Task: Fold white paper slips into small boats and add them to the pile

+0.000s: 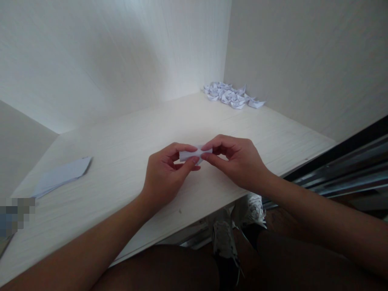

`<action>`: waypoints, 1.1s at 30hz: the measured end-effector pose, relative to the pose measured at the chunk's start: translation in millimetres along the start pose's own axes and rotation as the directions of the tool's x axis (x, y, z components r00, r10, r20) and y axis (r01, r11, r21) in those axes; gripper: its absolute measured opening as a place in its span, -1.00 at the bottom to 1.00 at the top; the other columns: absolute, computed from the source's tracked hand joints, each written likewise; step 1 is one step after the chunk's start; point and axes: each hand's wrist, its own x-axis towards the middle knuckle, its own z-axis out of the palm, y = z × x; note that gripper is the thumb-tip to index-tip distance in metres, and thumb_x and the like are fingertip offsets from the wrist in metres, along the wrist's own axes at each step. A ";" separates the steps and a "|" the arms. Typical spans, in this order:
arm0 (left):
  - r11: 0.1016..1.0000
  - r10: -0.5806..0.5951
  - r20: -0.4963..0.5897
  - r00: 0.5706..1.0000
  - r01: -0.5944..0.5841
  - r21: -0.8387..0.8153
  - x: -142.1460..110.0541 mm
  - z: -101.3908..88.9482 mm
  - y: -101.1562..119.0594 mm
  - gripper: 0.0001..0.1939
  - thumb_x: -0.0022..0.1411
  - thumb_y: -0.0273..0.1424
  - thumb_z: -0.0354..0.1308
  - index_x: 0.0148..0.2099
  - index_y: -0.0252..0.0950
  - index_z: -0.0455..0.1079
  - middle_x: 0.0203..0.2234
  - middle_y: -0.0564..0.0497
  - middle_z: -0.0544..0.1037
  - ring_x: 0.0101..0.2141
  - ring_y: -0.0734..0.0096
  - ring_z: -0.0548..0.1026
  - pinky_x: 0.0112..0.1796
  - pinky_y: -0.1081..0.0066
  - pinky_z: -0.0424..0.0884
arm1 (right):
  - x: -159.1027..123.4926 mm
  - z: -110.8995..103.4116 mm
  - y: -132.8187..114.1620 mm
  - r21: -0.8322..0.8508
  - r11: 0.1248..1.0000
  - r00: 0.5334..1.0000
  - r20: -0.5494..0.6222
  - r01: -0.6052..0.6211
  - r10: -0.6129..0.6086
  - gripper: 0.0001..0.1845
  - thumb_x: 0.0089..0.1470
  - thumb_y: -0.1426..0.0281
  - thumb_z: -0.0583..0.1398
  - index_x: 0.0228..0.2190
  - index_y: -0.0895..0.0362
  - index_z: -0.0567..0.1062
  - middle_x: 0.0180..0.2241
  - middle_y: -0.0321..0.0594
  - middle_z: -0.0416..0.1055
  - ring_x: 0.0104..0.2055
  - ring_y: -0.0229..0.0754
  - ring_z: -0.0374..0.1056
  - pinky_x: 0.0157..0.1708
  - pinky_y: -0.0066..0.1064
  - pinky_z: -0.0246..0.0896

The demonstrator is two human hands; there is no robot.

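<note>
Between my two hands is a small folded piece of white paper [185, 156], held just above the table surface. My left hand [166, 169] pinches its left part between thumb and fingers. At the other end, my right hand [235, 157] grips the paper with thumb and forefinger. The fingertips of both hands nearly meet at its middle and cover part of the folds. Farther back, in the corner, lies a heap of small folded paper boats [230, 96].
A stack of white paper sheets [63, 174] rests on the left of the pale wooden table [121, 194]. Pale panels [121, 52] rise behind and at the right. Below the front edge are my legs and shoes [224, 238]. A dark rail [333, 151] runs along the right edge.
</note>
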 end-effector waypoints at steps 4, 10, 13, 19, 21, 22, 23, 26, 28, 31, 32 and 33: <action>0.999 0.016 0.032 0.999 -0.017 0.049 0.7 -2.9 -3.1 -0.79 0.16 -0.45 0.38 -0.13 -0.33 0.56 -0.29 -0.04 0.68 -0.33 0.35 0.68 -0.23 0.39 0.71 | -0.5 -0.1 2.0 -0.012 1.000 1.000 0.009 -0.007 0.007 -0.87 0.08 0.45 0.35 -0.26 0.13 0.61 -0.31 -0.23 0.60 -0.32 -0.22 0.47 -0.25 -0.32 0.39; 0.974 0.141 0.012 0.990 -0.141 0.180 4.8 -7.8 -8.5 -0.80 0.08 -0.48 0.42 -0.19 -0.28 0.61 -0.22 -0.04 0.60 -0.21 0.40 0.61 -0.30 0.53 0.65 | 0.8 0.4 2.0 -0.054 0.998 1.000 0.017 -0.013 0.014 -0.85 0.08 0.44 0.37 -0.25 0.15 0.62 -0.32 -0.26 0.62 -0.35 -0.27 0.46 -0.29 -0.40 0.37; 0.985 0.097 0.030 0.995 -0.100 0.141 6.1 -7.6 -8.8 -0.82 0.11 -0.47 0.41 -0.19 -0.29 0.61 -0.15 -0.07 0.64 -0.14 0.35 0.62 -0.24 0.50 0.65 | 1.7 0.4 1.7 -0.052 0.998 0.999 0.028 -0.039 0.040 -0.85 0.08 0.40 0.37 -0.25 0.16 0.63 -0.33 -0.25 0.62 -0.37 -0.29 0.46 -0.33 -0.42 0.36; 0.998 -0.024 0.044 0.999 0.021 0.060 6.0 -5.7 -7.9 -0.81 0.14 -0.44 0.40 -0.17 -0.36 0.58 -0.31 -0.06 0.69 -0.32 0.37 0.67 -0.24 0.42 0.67 | 3.1 -0.9 2.7 -0.021 0.997 0.996 0.051 -0.079 0.080 -0.79 0.09 0.29 0.38 -0.27 0.16 0.65 -0.31 -0.22 0.63 -0.36 -0.27 0.47 -0.37 -0.43 0.36; 0.999 -0.027 0.048 0.998 0.026 0.033 5.8 -5.5 -8.3 -0.81 0.15 -0.43 0.41 -0.17 -0.36 0.58 -0.31 -0.06 0.70 -0.32 0.37 0.67 -0.23 0.41 0.68 | 3.5 -1.3 3.1 -0.026 0.996 0.994 0.058 -0.086 0.088 -0.78 0.09 0.27 0.38 -0.28 0.16 0.65 -0.29 -0.21 0.63 -0.35 -0.26 0.48 -0.37 -0.43 0.36; 0.999 -0.029 0.051 0.998 0.028 0.027 5.8 -5.5 -8.6 -0.80 0.15 -0.42 0.41 -0.16 -0.36 0.59 -0.31 -0.06 0.70 -0.32 0.37 0.68 -0.23 0.41 0.68 | 3.7 -1.4 3.2 -0.023 0.996 0.994 0.061 -0.089 0.090 -0.78 0.09 0.26 0.38 -0.29 0.16 0.65 -0.29 -0.21 0.63 -0.34 -0.26 0.48 -0.37 -0.43 0.36; 0.999 -0.030 0.053 0.998 0.029 0.026 5.7 -5.6 -8.7 -0.79 0.15 -0.42 0.41 -0.16 -0.36 0.59 -0.30 -0.05 0.70 -0.32 0.37 0.68 -0.23 0.42 0.68 | 3.9 -1.4 3.3 -0.017 0.996 0.993 0.067 -0.092 0.093 -0.78 0.10 0.26 0.38 -0.28 0.16 0.65 -0.29 -0.22 0.63 -0.35 -0.26 0.48 -0.36 -0.43 0.35; 0.999 -0.044 0.057 0.997 0.043 0.013 5.8 -6.1 -8.6 -0.79 0.15 -0.41 0.42 -0.16 -0.36 0.59 -0.31 -0.04 0.69 -0.33 0.38 0.67 -0.23 0.41 0.68 | 4.0 -1.5 3.0 0.005 0.994 0.991 0.084 -0.105 0.104 -0.77 0.11 0.26 0.37 -0.27 0.16 0.66 -0.35 -0.24 0.63 -0.37 -0.27 0.46 -0.37 -0.43 0.33; 0.998 -0.057 0.055 0.997 0.057 0.000 6.1 -6.2 -7.7 -0.80 0.14 -0.41 0.42 -0.18 -0.36 0.59 -0.32 -0.03 0.69 -0.34 0.39 0.67 -0.24 0.42 0.69 | 3.9 -1.9 2.5 0.008 0.994 0.989 0.095 -0.110 0.109 -0.78 0.12 0.26 0.36 -0.28 0.16 0.67 -0.38 -0.26 0.63 -0.39 -0.28 0.45 -0.39 -0.44 0.30; 0.996 -0.087 0.069 0.994 0.087 0.001 6.8 -5.8 -5.8 -0.82 0.14 -0.40 0.42 -0.20 -0.37 0.59 -0.35 -0.03 0.68 -0.37 0.39 0.66 -0.28 0.44 0.68 | 3.8 -2.9 1.7 0.007 0.993 0.987 0.110 -0.120 0.119 -0.79 0.12 0.27 0.36 -0.30 0.17 0.67 -0.41 -0.26 0.62 -0.40 -0.28 0.43 -0.41 -0.44 0.26; 0.996 -0.094 0.076 0.993 0.094 0.005 7.0 -5.5 -5.2 -0.82 0.15 -0.39 0.41 -0.21 -0.37 0.59 -0.36 -0.03 0.67 -0.37 0.39 0.66 -0.29 0.44 0.68 | 3.8 -3.2 1.4 0.008 0.992 0.986 0.117 -0.124 0.123 -0.79 0.12 0.27 0.36 -0.31 0.17 0.66 -0.41 -0.26 0.61 -0.41 -0.28 0.42 -0.42 -0.44 0.25; 0.995 -0.098 0.082 0.992 0.097 0.011 7.1 -5.3 -4.7 -0.82 0.16 -0.39 0.41 -0.21 -0.37 0.59 -0.37 -0.03 0.67 -0.38 0.40 0.66 -0.30 0.45 0.67 | 3.8 -3.5 1.2 0.009 0.992 0.984 0.123 -0.129 0.127 -0.80 0.12 0.27 0.35 -0.32 0.18 0.66 -0.42 -0.26 0.61 -0.41 -0.28 0.41 -0.42 -0.44 0.25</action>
